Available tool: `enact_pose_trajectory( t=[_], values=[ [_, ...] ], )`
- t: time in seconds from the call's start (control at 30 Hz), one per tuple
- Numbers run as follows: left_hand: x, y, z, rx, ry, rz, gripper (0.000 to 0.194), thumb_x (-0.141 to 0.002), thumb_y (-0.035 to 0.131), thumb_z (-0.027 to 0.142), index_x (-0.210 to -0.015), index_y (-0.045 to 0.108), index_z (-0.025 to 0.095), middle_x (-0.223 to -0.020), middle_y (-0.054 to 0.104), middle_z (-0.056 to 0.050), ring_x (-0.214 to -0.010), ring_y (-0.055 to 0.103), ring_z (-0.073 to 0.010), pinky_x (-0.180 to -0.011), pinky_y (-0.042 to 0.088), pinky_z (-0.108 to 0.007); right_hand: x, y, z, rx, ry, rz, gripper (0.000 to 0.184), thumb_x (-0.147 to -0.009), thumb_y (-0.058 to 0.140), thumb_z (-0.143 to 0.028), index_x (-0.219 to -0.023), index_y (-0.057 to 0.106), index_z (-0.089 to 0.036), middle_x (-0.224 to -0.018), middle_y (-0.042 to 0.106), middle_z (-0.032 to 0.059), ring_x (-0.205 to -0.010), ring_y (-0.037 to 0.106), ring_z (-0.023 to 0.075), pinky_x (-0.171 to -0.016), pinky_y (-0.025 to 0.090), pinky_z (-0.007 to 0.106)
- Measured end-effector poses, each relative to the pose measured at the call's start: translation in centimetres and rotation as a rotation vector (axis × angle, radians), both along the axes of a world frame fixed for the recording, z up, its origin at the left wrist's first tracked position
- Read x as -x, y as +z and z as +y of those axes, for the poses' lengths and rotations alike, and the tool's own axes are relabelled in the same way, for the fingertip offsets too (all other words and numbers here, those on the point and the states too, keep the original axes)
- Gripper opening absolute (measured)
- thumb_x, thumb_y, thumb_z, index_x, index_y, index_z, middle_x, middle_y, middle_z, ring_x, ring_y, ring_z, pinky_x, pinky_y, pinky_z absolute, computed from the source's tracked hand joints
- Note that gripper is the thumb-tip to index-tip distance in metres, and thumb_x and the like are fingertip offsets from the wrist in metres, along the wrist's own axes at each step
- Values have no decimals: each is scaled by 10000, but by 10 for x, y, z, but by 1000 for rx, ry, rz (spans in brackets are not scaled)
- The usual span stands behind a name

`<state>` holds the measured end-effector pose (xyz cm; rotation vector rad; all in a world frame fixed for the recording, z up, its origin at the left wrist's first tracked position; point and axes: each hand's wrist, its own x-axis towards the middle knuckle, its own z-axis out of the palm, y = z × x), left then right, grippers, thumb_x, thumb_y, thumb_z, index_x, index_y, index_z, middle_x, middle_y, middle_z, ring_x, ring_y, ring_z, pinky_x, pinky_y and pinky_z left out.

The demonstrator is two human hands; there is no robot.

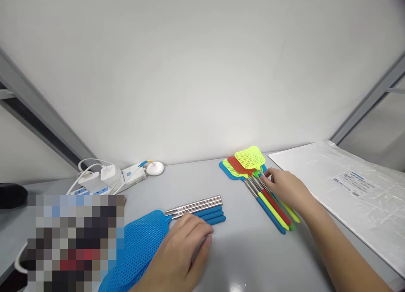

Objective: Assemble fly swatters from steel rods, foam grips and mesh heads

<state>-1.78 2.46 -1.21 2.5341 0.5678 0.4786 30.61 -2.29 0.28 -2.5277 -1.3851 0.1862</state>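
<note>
A fanned pile of telescopic fly swatters lies near the wall, with a yellow-green swatter (249,158) on top, then a red swatter (238,165) and others in blue and green. My right hand (280,183) is closed at the neck of the top yellow-green one, thumb and fingers pinching its metal shaft. Blue fly swatters (142,237) lie stacked at the lower left. Over their shafts rests my left hand (186,247), thumb apart from the loosely bent fingers. Metal rods (198,205) and blue handles (213,215) show beyond its fingertips.
A white power strip (131,176) with plugged-in chargers and cables sits at the back left, beside a round white device (155,168). A plastic-wrapped white board (341,178) covers the right side of the grey table (253,262). A pixelated area hides the lower left.
</note>
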Motion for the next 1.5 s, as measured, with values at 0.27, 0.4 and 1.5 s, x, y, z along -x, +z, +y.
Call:
enact_pose_trajectory(
  t=[0.27,0.4,1.5],
  values=[
    [0,2,-1,-31,18,30,172,-980,403,230,-1006,572,223,-948,639,-40,-905,559,-202,-793,459,-344,4,-4,3,-8,60,41,346,-931,405,-482,-877,633,-227,-691,665,40,-592,599,187,-499,321,275],
    [-1,3,0,-41,20,26,156,-976,416,225,-1004,570,229,-941,641,-36,-904,560,-203,-787,454,-344,3,-6,3,-17,67,28,348,-940,406,-469,-904,642,-217,-736,680,60,-631,618,200,-511,328,277],
    [2,-2,0,-283,214,188,214,-953,440,205,-815,602,180,-848,533,-52,-835,469,-208,-701,406,-351,98,-23,0,-214,604,89,254,-986,387,-370,-896,593,-251,-815,660,21,-680,584,191,-602,396,311]
  ],
)
